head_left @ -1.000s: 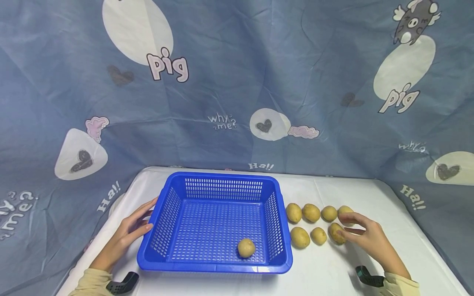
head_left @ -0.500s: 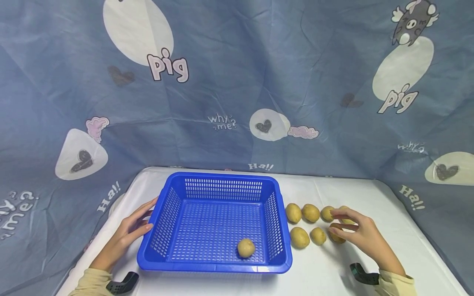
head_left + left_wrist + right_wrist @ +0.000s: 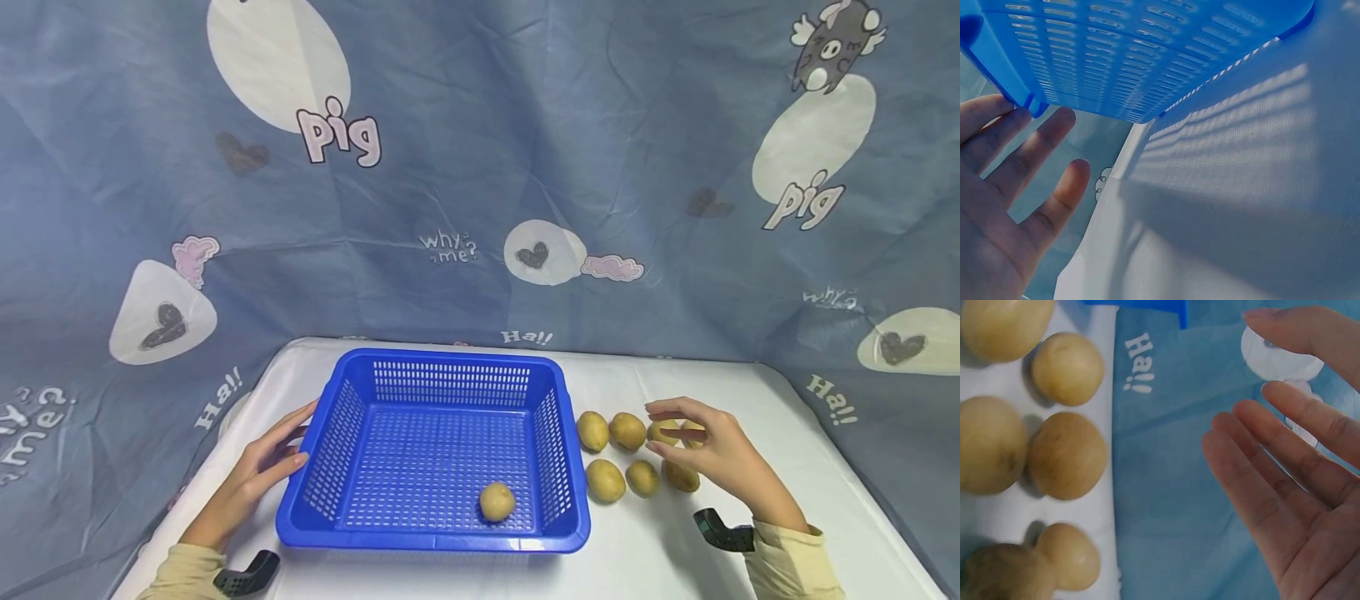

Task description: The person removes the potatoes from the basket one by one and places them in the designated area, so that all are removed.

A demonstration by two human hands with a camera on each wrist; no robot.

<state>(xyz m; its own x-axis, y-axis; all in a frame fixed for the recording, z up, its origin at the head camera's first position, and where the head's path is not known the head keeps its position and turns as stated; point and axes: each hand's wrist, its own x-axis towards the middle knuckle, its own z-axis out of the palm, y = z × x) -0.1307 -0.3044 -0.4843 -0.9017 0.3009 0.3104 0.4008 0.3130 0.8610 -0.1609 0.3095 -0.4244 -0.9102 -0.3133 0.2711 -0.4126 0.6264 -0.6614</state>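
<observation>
A blue plastic basket (image 3: 431, 542) with slotted sides stands on the white table. One potato (image 3: 497, 502) lies inside it, near the front right. My left hand (image 3: 258, 473) touches the basket's left rim, its fingers fairly straight and spread in the left wrist view. Right of the basket, several potatoes lie in two rows, among them a front-left potato (image 3: 605, 481) and a back-left potato (image 3: 593, 431). Above the right end of these rows hovers my right hand (image 3: 712, 446), fingers and thumb apart, holding nothing. It partly hides the far-right potatoes. The right wrist view shows its bare palm (image 3: 1329, 550).
A blue cloth (image 3: 450, 167) printed with pigs and lettering hangs behind and beside the table. White cloth (image 3: 720, 392) covers the tabletop. Each wrist wears a dark device, such as the right wrist camera (image 3: 722, 531).
My right hand has moved left and slightly up, away from the front-right potato its fingers were around; that potato stays on the table. My left hand and the basket have stayed put.
</observation>
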